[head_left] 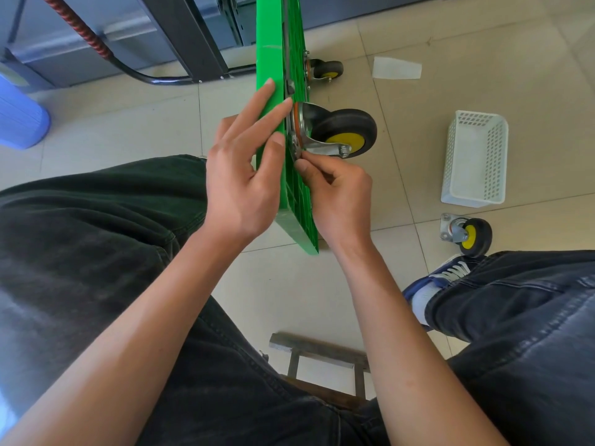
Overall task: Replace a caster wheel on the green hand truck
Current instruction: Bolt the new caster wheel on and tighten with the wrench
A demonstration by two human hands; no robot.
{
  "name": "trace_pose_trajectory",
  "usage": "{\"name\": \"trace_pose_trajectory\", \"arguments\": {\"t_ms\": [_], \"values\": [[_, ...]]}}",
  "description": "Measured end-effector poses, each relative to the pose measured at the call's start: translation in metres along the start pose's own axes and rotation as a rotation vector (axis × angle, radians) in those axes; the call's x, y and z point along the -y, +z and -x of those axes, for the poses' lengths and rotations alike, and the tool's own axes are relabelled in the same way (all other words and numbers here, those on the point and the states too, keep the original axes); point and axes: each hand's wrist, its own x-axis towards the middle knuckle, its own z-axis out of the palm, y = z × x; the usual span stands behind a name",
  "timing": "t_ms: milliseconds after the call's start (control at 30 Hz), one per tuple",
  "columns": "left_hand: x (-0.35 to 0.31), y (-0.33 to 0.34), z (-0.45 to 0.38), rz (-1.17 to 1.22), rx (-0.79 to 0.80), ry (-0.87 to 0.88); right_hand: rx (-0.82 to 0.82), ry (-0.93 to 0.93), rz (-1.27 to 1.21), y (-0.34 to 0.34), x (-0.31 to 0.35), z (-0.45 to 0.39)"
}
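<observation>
Green hand truck (273, 59) tipped on edge on the tiled floor (450, 75), near caster wheel (344, 132) sticking out from its underside. Left hand (240, 175) spread flat, fingers straight against the deck. Right hand (335, 191) curled, pinching something small at the plate's lower edge, likely a nut or bolt. Risks: fastener slipping and rolling off; truck toppling if bracing eases. Loose caster (468, 235) beside a white basket (475, 157). No readable writing.

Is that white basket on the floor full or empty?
Empty, as far as shows: the white basket sits upright on the tiled floor, and only its bare perforated walls and bottom are visible.
</observation>
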Motion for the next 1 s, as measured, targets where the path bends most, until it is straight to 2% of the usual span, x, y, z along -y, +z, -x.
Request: {"name": "trace_pose_trajectory", "arguments": {"t_ms": [367, 767, 1000], "values": [[-0.001, -0.001, -0.001, -0.011, 0.002, -0.001, 0.053, 0.030, 0.135, -0.005, 0.009, -0.005], [-0.001, -0.001, 0.000, -0.006, 0.009, -0.006, 0.268, 0.075, 0.256, -0.023, 0.040, -0.010], [-0.003, -0.001, 0.000, -0.003, 0.012, -0.005, 0.292, 0.127, 0.263, -0.038, 0.033, -0.015]]}}
